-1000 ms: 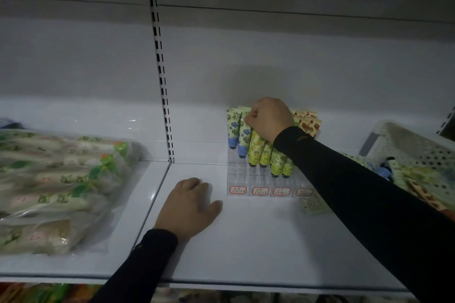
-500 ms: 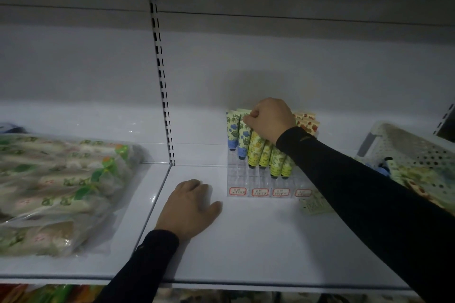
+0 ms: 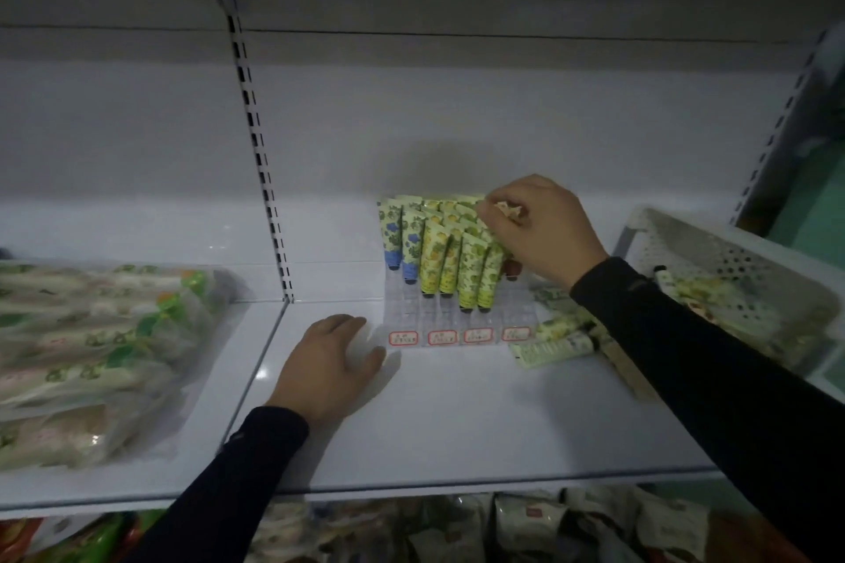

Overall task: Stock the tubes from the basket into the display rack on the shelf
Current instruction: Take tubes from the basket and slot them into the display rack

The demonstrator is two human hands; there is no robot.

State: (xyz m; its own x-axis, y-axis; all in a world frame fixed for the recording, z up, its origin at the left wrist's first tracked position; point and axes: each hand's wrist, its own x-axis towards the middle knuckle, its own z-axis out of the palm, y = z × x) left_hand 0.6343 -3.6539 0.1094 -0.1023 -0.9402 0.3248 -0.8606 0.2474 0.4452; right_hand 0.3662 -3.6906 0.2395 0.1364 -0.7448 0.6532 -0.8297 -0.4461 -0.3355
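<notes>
A clear display rack (image 3: 457,325) with red-framed labels stands mid-shelf, holding blue-flowered tubes (image 3: 402,238) on its left and yellow-green tubes (image 3: 457,261) beside them. My right hand (image 3: 544,229) is over the rack's right columns, fingers pinched on the crimped top of a tube with red print (image 3: 507,210), whose red cap shows below my palm. My left hand (image 3: 329,361) lies flat and open on the shelf just left of the rack's front. A white perforated basket (image 3: 713,251) with more tubes sits at the right. Loose tubes (image 3: 553,347) lie between rack and basket.
A clear bag of green-and-white packaged goods (image 3: 91,347) fills the left shelf section. A slotted upright (image 3: 260,160) divides the two sections. Packaged items (image 3: 503,526) show on the shelf below. Bare white shelf (image 3: 457,425) lies in front of the rack.
My right hand has shifted right from the rack's middle columns to its right side. The view has swung, so the basket and loose tubes show more. My left hand stays flat.
</notes>
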